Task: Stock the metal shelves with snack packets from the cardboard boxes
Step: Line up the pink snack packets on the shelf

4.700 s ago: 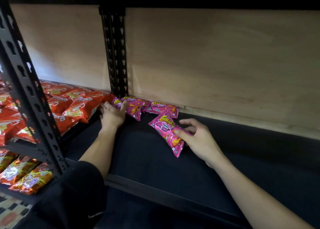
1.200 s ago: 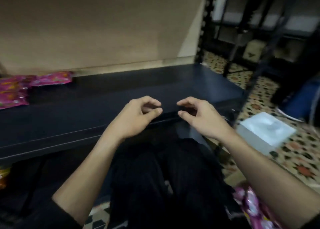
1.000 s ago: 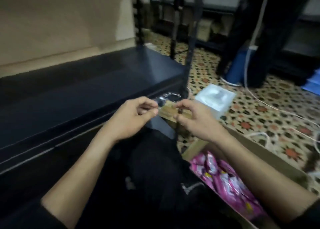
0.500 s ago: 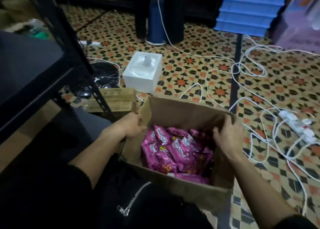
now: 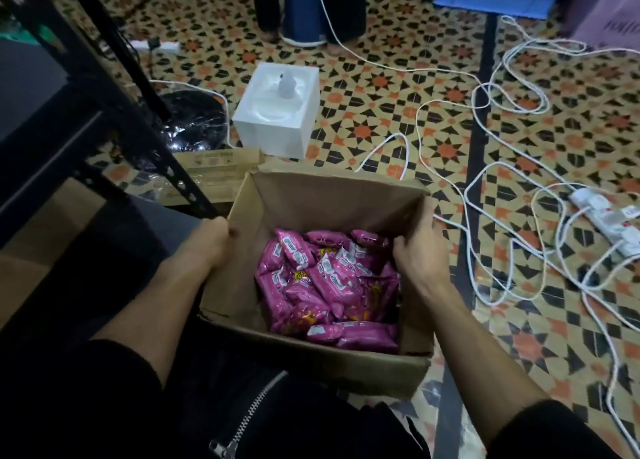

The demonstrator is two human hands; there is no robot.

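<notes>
Pink snack packets (image 5: pixel 325 285), a loose heap of them, lie in the bottom of the open cardboard box (image 5: pixel 329 202), piled towards its near and right walls. The box sits on the patterned tiled floor (image 5: pixel 433 70), right up against the person's lap, its top wide open. And both hands are on it! The left-hand grip (image 5: pixel 211 243) is clamped on the box's left wall, thumb hooked over the rim to the inside, the other fingers hidden behind the cardboard. Over on the right, the right-hand grip (image 5: pixel 420 250) is grasping the right wall, thumb down inside and just beside the nearest packets, touching none that I can make out. Both forearms are bare, and the dark sleeves end near the elbows.

Left of the box, the black metal shelf (image 5: pixel 41 87) cuts in, its punched upright (image 5: pixel 173 178) slanting down just beside the left hand. Behind that upright a flattened carton (image 5: pixel 218 167) lies on the tiles. Just beyond it stands a white box (image 5: pixel 277 112), with a black plastic bag (image 5: pixel 197 119) at its left.

Far right, white cables (image 5: pixel 485 139) loop all over the floor and run to a white power strip (image 5: pixel 602 212). At the far edge, someone's legs (image 5: pixel 270 4) stand on the tiles. Nearest of all, dark trousers with a silver zip (image 5: pixel 249 413).
</notes>
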